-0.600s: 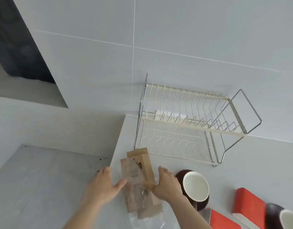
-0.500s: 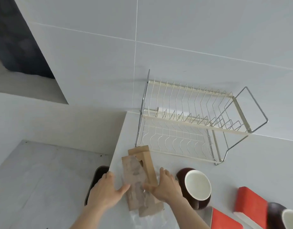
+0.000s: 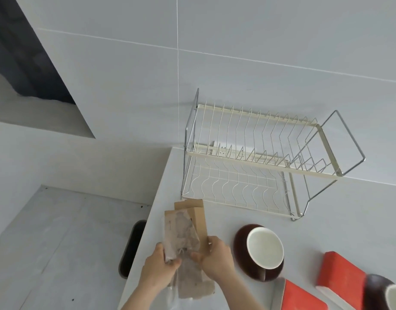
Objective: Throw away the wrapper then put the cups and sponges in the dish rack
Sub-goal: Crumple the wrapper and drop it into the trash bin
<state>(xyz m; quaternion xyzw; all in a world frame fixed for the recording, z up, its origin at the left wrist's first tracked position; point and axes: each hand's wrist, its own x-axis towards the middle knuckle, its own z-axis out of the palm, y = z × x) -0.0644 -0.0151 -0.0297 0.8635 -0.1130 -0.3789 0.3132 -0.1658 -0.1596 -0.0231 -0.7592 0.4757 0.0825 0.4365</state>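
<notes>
Both hands, left [image 3: 158,268] and right [image 3: 217,258], clamped on wrapper [image 3: 183,233]; no legible print; dish rack [image 3: 255,162] at one o'clock.

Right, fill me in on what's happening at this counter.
A person is holding the wrapper, brown paper with clear plastic, in both hands: left hand at its left edge, right hand at its right. It hasn't been thrown away yet. A dark bin opening shows on the floor beside the counter. The dish rack is empty. Two brown cups and two red sponges are on the counter.
</notes>
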